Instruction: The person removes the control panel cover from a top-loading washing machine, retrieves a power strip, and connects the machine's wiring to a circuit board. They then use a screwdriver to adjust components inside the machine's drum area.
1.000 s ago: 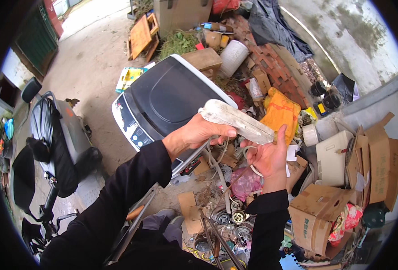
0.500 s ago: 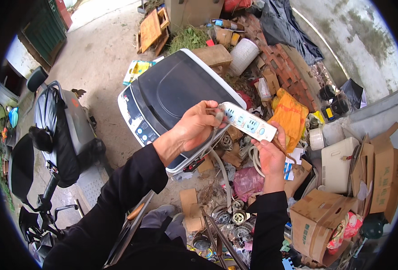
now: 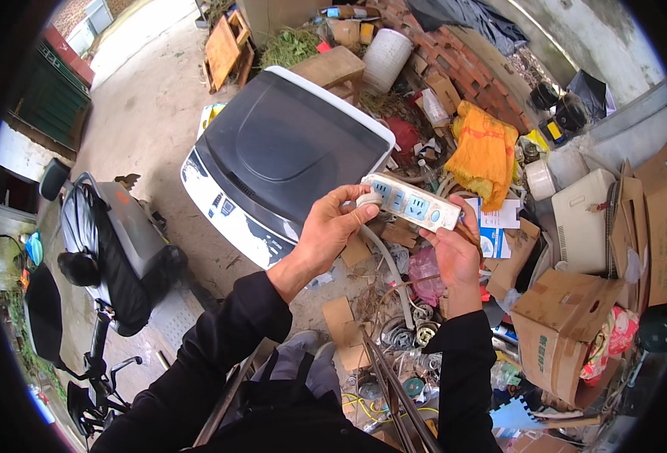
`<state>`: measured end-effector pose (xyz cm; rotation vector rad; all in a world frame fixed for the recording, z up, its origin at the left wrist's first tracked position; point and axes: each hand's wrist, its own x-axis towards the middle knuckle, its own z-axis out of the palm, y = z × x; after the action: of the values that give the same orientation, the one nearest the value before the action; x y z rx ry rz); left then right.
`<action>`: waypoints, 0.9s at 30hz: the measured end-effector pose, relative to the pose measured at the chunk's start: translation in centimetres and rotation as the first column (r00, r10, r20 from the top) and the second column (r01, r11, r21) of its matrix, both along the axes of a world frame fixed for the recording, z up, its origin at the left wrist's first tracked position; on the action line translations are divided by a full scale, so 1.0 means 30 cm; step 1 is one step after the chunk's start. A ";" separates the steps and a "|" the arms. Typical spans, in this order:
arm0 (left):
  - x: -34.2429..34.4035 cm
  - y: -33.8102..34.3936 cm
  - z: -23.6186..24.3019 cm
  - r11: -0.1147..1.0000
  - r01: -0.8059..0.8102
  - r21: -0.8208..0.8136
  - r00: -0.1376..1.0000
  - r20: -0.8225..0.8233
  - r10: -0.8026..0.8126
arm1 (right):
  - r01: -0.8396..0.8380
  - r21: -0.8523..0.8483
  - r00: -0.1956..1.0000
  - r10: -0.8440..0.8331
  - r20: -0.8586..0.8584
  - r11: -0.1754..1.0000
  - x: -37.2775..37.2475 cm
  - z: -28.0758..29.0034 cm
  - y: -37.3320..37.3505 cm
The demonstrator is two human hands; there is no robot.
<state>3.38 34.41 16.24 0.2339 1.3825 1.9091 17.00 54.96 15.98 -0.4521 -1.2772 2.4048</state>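
**A:** Junk everywhere in this yard shot. Biggest thing by far is the white top-loading washing machine with the dark tinted lid (image 3: 288,158), lying on the bare concrete just beyond the hands. Left of it there's a black and grey motor scooter (image 3: 115,249) parked on its own.

**B:** Yeah, and on the right side a pile of brown cardboard boxes (image 3: 567,325), with a cream plastic housing of some sort (image 3: 586,219) just behind them. There's a crumpled orange cloth (image 3: 484,155) lying on the heap above the right hand, and a white plastic bucket (image 3: 388,59) on its side further back near the red bricks.

**A:** So what's actually being held?

**B:** A white rectangular power strip with blue-edged sockets (image 3: 411,202), up in the air between both hands, sockets facing the camera, in front of the washer's near corner. The left hand (image 3: 332,235) is closed round its left end, thumb on top near a round plug or cap, can't tell which. The right hand (image 3: 454,253) is gripping the right end from underneath, fingers curled around the edge.

**A:** Cable?

**B:** A pale grey cord (image 3: 390,264) hangs down between the wrists into the scrap below. Can't tell whether it joins the strip.
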 end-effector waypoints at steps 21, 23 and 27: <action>0.051 0.062 -0.053 0.875 -0.241 0.420 0.903 0.427 0.044 | 0.012 0.077 0.994 -0.003 -0.113 0.997 0.058 0.023 -0.005; 0.039 0.043 -0.051 0.868 -0.230 0.439 0.919 0.391 0.046 | 0.010 0.097 0.992 0.002 -0.124 0.995 0.044 0.031 -0.016; 0.033 0.039 -0.084 0.885 -0.191 0.425 0.946 0.319 0.051 | 0.004 0.084 0.992 0.007 -0.126 0.996 0.050 0.047 -0.020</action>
<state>4.36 35.58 13.72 0.0718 0.7538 2.2486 18.49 54.37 17.40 -0.2700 -1.3172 2.3297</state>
